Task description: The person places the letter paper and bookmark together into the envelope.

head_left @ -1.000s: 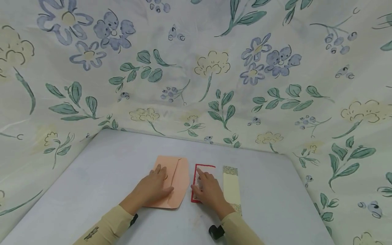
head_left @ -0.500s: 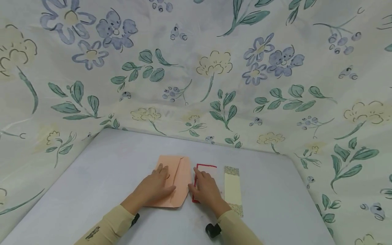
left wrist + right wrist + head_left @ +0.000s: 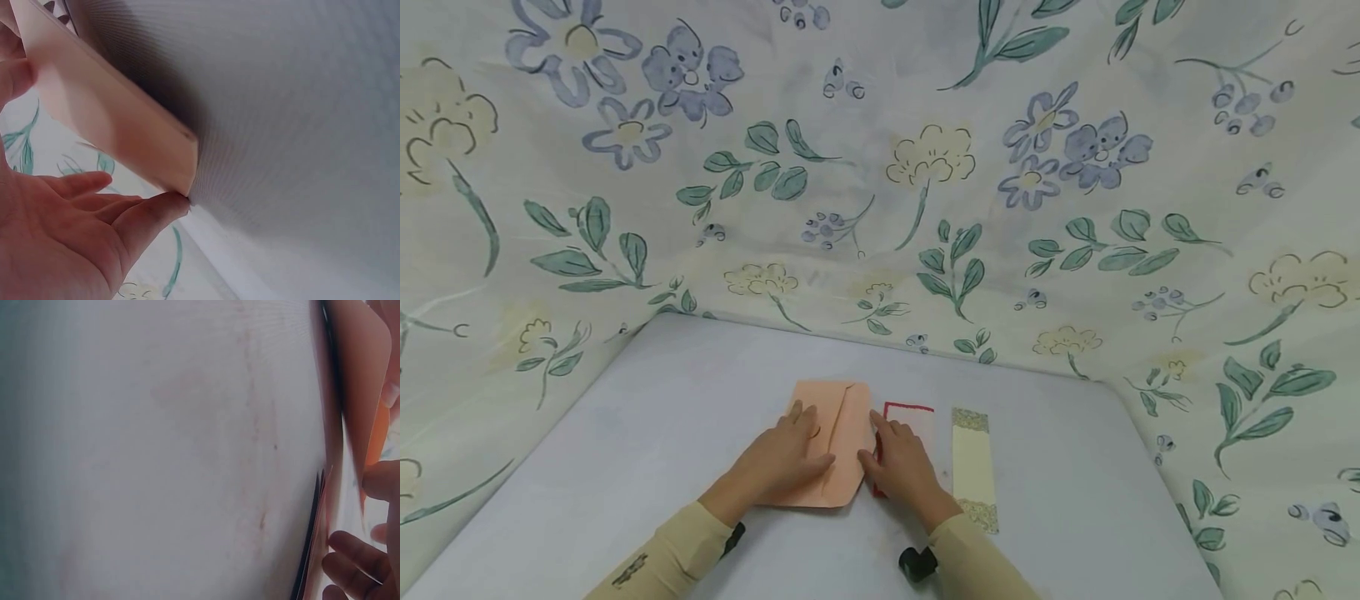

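Note:
A peach paper envelope [image 3: 848,425] lies flapped side up on the table. My left hand [image 3: 778,454] rests on its left part, fingers spread; in the left wrist view the fingertips touch the envelope [image 3: 112,115]. At the envelope's right edge, my right hand [image 3: 904,462] touches the flap with thumb and forefinger. The right wrist view has the thumb [image 3: 380,480] against the edge of the flap [image 3: 362,369], which stands slightly raised. A card with a red border [image 3: 913,408] lies beneath the right hand, partly hidden.
Right of the card lies a cream strip [image 3: 973,462] with patterned ends. Small black devices [image 3: 917,564] sit under both wrists. The white table [image 3: 1045,492] meets floral cloth [image 3: 850,167] at the back and sides.
My right hand has shifted left from the red-bordered card to the envelope's right edge. The left hand has stayed on the envelope.

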`<state>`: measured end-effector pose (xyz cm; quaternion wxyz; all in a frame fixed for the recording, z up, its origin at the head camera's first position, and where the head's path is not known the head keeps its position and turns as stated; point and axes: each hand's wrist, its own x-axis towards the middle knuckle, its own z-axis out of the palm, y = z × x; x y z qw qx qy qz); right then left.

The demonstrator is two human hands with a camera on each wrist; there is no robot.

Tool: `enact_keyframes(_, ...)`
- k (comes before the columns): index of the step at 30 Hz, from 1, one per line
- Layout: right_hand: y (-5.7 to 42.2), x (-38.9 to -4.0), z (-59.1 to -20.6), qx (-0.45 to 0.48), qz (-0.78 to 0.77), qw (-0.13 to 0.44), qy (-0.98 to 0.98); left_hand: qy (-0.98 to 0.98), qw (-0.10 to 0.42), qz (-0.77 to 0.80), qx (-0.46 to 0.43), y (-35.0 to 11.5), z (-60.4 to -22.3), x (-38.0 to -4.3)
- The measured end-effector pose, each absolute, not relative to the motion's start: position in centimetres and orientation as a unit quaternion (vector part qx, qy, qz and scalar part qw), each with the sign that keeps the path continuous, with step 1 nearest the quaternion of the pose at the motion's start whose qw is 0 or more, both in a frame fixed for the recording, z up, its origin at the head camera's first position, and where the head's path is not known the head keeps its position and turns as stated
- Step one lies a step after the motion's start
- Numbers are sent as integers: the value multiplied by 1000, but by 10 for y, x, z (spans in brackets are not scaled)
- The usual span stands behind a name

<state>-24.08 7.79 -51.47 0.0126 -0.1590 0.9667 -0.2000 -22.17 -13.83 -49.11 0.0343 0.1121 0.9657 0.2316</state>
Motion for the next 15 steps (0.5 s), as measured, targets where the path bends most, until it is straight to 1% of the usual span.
enact_keyframes(8,76,-238,-514,-170,-216,15,961,963,43,244,106,-137,-489,-220)
enact_keyframes(15,73,-240,-516,-177,-214,-2,961,965,33,228,127,-136,-490,-220)
